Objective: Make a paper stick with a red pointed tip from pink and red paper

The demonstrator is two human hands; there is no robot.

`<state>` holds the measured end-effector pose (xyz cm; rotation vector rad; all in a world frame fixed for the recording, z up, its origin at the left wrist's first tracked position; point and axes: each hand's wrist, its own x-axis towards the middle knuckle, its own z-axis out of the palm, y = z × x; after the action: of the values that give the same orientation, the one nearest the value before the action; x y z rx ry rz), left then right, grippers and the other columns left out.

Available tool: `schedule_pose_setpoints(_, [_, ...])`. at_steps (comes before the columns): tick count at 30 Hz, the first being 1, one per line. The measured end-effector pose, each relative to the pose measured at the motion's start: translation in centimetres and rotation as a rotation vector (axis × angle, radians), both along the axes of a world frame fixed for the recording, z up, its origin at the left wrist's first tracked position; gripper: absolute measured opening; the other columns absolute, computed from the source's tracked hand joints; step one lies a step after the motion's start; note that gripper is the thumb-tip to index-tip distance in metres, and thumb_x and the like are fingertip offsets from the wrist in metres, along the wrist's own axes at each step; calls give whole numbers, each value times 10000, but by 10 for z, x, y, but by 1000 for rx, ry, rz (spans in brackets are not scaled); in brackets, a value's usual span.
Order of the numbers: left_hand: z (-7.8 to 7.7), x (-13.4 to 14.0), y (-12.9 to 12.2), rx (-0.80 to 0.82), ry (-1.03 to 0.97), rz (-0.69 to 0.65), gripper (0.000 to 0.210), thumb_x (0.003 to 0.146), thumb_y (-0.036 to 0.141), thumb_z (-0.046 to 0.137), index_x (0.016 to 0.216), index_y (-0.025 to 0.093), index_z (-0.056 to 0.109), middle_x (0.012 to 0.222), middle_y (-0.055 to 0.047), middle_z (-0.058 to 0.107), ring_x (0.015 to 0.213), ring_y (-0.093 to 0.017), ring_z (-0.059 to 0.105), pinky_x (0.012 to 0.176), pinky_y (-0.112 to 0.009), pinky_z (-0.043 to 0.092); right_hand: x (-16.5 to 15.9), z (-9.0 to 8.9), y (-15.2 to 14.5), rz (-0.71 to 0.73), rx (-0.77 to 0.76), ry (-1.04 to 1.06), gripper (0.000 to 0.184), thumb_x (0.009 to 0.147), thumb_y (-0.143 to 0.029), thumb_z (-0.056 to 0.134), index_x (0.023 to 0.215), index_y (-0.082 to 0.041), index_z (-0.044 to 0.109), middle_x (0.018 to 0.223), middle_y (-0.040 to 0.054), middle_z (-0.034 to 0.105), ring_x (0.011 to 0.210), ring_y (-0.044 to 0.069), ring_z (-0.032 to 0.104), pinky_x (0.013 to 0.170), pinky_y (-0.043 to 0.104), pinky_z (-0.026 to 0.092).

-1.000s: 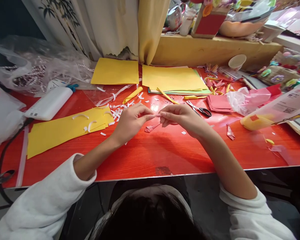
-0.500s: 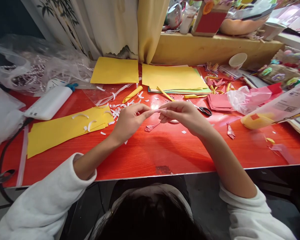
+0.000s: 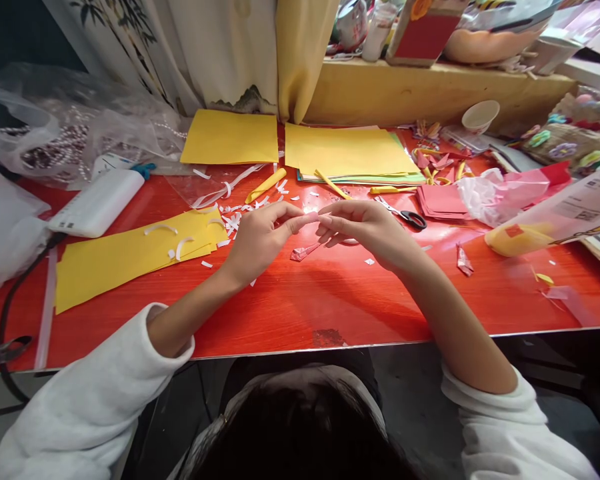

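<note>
Above the middle of the red table, my left hand [image 3: 263, 237] is closed in a pinch of thumb and forefinger. A small pink piece [image 3: 311, 217], perhaps paper, shows at its fingertips, mostly hidden. My right hand [image 3: 367, 230] meets it from the other side, its thumb and fingers pressed together; whatever it pinches is covered. Just below the hands lies a folded red-and-white patterned paper piece [image 3: 304, 251]. Black-handled scissors [image 3: 411, 219] rest beyond my right hand. White paper scraps [image 3: 234, 220] are scattered beyond my left hand.
Yellow strips [image 3: 130, 263] and a white power bank-like box [image 3: 100, 203] lie left. Yellow sheets [image 3: 230, 137] and a paper stack [image 3: 350, 150] sit at the back. Red paper squares [image 3: 440, 202], crumpled tissue [image 3: 495, 197] and a clear plastic cup [image 3: 555, 217] stand right.
The fingertips have shifted slightly, and less of the pink piece shows between them. The right fingers have spread a little lower down. The camera view has moved slightly.
</note>
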<state>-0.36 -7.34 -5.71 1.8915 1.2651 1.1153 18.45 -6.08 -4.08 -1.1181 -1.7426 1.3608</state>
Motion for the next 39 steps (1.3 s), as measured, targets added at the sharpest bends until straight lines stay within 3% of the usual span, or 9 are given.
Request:
schedule_pose_setpoints(15, [-5, 0, 1, 14, -6, 33, 246, 871, 358, 536, 820, 176, 694, 691, 1, 625, 688, -111, 556, 679, -243, 409, 0, -7, 1, 27, 163, -4, 295, 793, -406, 645, 878, -124, 644, 734, 42, 652, 691, 114, 636, 659, 256, 539])
schedule_pose_setpoints(28, [-6, -4, 8, -108, 72, -48, 295, 824, 440, 583, 831, 168, 694, 826, -22, 695, 749, -137, 582, 707, -260, 407, 0, -13, 2, 9, 279, -110, 251, 819, -371, 618, 888, -130, 636, 770, 53, 656, 737, 143, 638, 691, 298, 520])
schedule_pose_setpoints(31, [-5, -3, 7, -66, 81, -31, 284, 837, 420, 570, 811, 161, 685, 786, -17, 682, 708, -126, 563, 670, -252, 398, -1, -10, 2, 20, 220, -92, 256, 839, -377, 591, 881, -129, 637, 784, 56, 660, 741, 133, 643, 706, 287, 527])
schedule_pose_setpoints(36, [-6, -1, 4, 104, 122, -48, 203, 854, 331, 570, 798, 162, 670, 783, -7, 668, 725, -112, 554, 689, -237, 391, -2, -5, 2, 94, -10, -73, 353, 847, -470, 549, 815, -128, 629, 740, 60, 668, 672, 127, 655, 681, 292, 548])
schedule_pose_setpoints(39, [-7, -3, 5, 36, 117, -104, 185, 852, 316, 567, 819, 165, 671, 825, -14, 682, 757, -119, 572, 693, -236, 398, -2, -6, 2, 100, -48, -90, 347, 804, -474, 607, 777, -129, 633, 736, 64, 670, 663, 134, 653, 672, 300, 549])
